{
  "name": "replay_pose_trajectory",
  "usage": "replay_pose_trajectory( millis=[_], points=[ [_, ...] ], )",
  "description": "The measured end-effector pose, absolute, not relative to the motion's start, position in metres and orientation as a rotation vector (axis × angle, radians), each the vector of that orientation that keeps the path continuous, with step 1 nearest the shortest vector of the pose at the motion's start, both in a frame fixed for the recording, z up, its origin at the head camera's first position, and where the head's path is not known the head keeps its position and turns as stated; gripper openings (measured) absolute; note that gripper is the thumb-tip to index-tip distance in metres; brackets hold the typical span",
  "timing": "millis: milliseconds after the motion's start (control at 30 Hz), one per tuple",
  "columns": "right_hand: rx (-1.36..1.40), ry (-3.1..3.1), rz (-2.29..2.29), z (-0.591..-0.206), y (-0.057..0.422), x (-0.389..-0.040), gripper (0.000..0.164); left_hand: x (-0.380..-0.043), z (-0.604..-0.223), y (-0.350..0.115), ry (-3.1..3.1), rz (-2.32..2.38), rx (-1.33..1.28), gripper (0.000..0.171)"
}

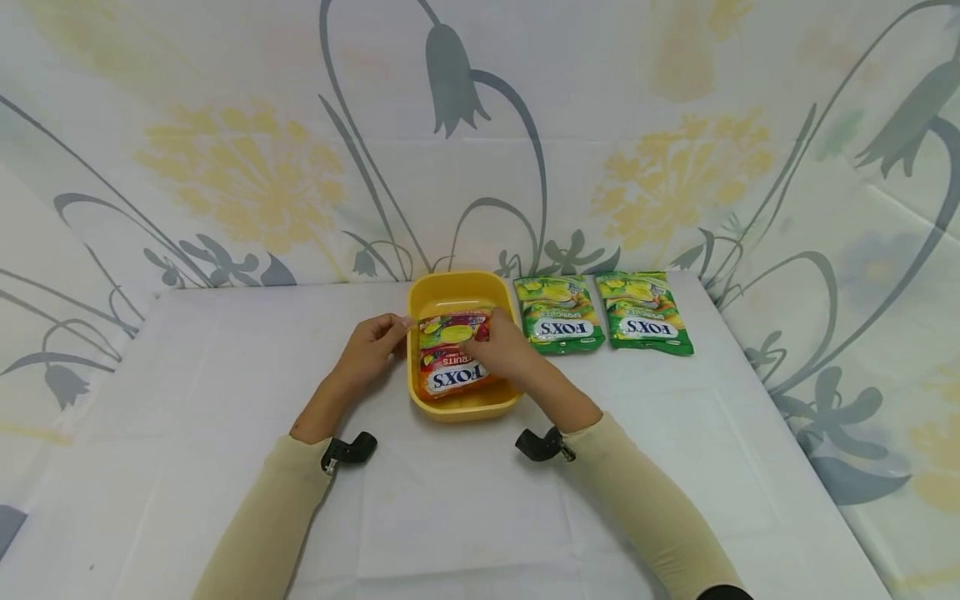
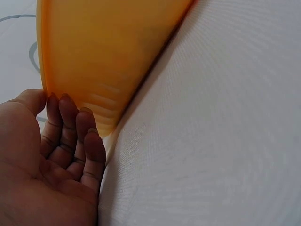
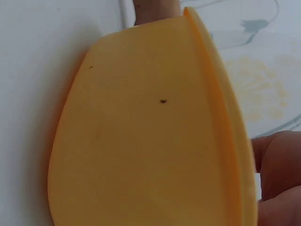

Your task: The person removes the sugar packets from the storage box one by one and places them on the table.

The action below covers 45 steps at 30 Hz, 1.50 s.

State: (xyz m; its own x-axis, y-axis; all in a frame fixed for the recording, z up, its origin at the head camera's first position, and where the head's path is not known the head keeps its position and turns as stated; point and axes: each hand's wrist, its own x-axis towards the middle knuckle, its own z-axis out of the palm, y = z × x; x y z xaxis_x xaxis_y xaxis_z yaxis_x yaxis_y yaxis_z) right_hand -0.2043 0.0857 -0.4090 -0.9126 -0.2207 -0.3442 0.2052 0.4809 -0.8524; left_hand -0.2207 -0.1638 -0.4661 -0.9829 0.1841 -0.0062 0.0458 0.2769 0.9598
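A yellow plastic tub [image 1: 459, 286] stands near the back of the table, with a red Fox's Fruits candy bag [image 1: 442, 362] in it. My left hand [image 1: 366, 354] pinches the tub's left rim. In the left wrist view the thumb of that hand [image 2: 56, 165] is at the rim and its fingertips touch the outer wall. Reaching over the right side, my right hand [image 1: 504, 346] grips the red bag by its right edge. The tub's wall [image 3: 141, 132] hides most of the right hand [image 3: 281, 165] and the whole bag in the right wrist view.
Two green Fox's Spring Tea candy bags, a nearer one [image 1: 558, 315] and a farther one [image 1: 645, 312], lie flat in a row right of the tub. White cloth [image 1: 450, 500] covers the table. A flower-patterned curtain [image 1: 555, 167] rises behind it.
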Motion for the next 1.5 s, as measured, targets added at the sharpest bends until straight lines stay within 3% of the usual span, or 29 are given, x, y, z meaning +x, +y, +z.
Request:
replay_pose_trajectory(
  millis=[667,1167,1500],
  points=[
    [0.019,2.174,-1.567,-0.41,0.084,-0.206,0.054,-0.223,-0.468,-0.167,2.429,1.811,0.231,0.035],
    [0.069,2.219,-1.64,-0.408,0.086,-0.201,0.059,-0.222,-0.471,-0.166,2.414,1.822,0.218,0.036],
    [0.089,2.227,-1.677,-0.396,0.095,-0.198,0.072,-0.224,-0.471,-0.165,2.412,1.832,0.244,0.037]
  ],
)
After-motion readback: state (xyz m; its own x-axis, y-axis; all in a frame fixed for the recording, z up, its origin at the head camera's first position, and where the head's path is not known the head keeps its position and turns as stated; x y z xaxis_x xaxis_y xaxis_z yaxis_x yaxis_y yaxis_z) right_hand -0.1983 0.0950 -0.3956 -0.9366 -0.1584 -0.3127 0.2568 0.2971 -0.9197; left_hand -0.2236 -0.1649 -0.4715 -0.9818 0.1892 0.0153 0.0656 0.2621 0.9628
